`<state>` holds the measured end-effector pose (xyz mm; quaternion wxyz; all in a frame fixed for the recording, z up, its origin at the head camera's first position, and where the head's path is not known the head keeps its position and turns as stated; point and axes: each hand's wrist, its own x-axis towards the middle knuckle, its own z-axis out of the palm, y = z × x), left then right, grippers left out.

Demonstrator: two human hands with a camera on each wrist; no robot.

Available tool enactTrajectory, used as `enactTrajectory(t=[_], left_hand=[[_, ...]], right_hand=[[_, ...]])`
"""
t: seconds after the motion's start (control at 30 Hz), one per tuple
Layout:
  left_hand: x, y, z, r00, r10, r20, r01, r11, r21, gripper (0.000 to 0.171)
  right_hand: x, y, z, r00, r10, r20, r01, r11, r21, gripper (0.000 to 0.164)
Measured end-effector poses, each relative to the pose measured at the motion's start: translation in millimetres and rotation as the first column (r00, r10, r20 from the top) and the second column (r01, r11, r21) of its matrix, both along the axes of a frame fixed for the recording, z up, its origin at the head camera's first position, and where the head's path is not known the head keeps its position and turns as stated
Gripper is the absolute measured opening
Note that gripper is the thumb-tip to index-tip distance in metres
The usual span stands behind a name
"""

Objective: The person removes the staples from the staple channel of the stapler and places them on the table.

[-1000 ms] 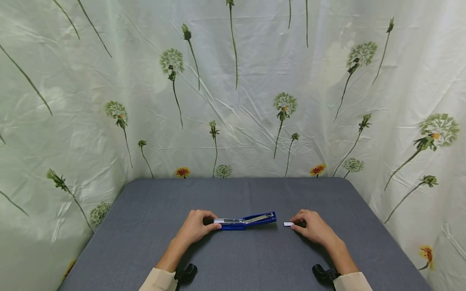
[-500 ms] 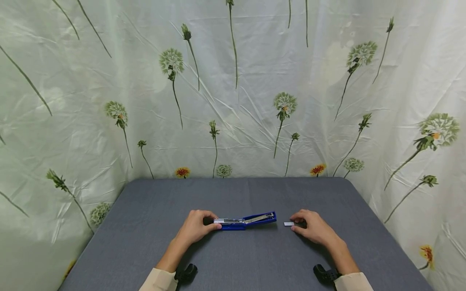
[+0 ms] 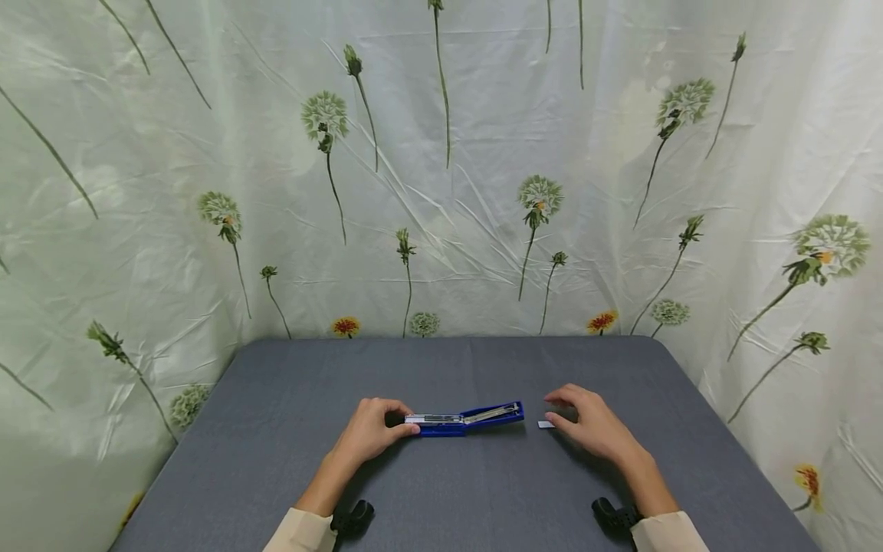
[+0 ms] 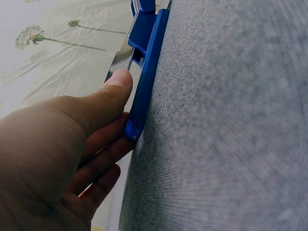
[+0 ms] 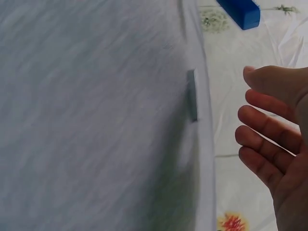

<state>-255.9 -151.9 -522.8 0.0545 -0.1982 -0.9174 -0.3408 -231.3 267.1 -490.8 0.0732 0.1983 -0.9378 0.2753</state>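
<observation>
A blue stapler lies opened out in the middle of the table, its top swung up and to the right, metal parts showing. My left hand grips its left end between thumb and fingers; in the left wrist view the thumb lies along the stapler's blue base. Right of the stapler, a small pale strip of staples lies on the cloth, partly hidden by the right thumb. My right hand hovers just over it, thumb and fingers spread apart, holding nothing. The right wrist view shows the strip apart from the fingertips.
Dark grey cloth covers the table. A pale curtain printed with dandelions hangs behind and at both sides. Each wrist wears a black camera mount, the left mount and the right mount, near the cream sleeves.
My right hand has let go of the strip of staples and risen slightly, its fingers parting. The strip stays on the cloth. My left hand and the stapler have not moved.
</observation>
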Motion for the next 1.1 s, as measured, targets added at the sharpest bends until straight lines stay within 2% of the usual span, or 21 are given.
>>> enactTrajectory(t=[0.23,0.47,0.77,1.1], left_hand=[[-0.2,0,1.6,1.000,-0.001,0.011,0.001,1.000,0.003,0.020],[-0.2,1,3.1,1.000,0.008,-0.002,-0.008,1.000,0.000,0.018],[1.8,2,-0.5,1.000,0.006,-0.012,-0.006,1.000,0.000,0.016],[1.4,1,0.5,1.000,0.009,-0.008,-0.009,1.000,0.003,0.014]], right_hand=[[-5.2,-26,11.7,0.995,0.026,-0.093,-0.030,0.999,-0.045,0.026],[-12.3,-63,20.4,0.989,0.062,-0.133,-0.074,0.993,-0.088,0.022],[-15.1,-96,22.9,0.984,0.134,-0.121,-0.147,0.983,-0.109,0.020],[-18.3,-122,21.5,0.982,0.174,-0.076,-0.181,0.977,-0.110,0.021]])
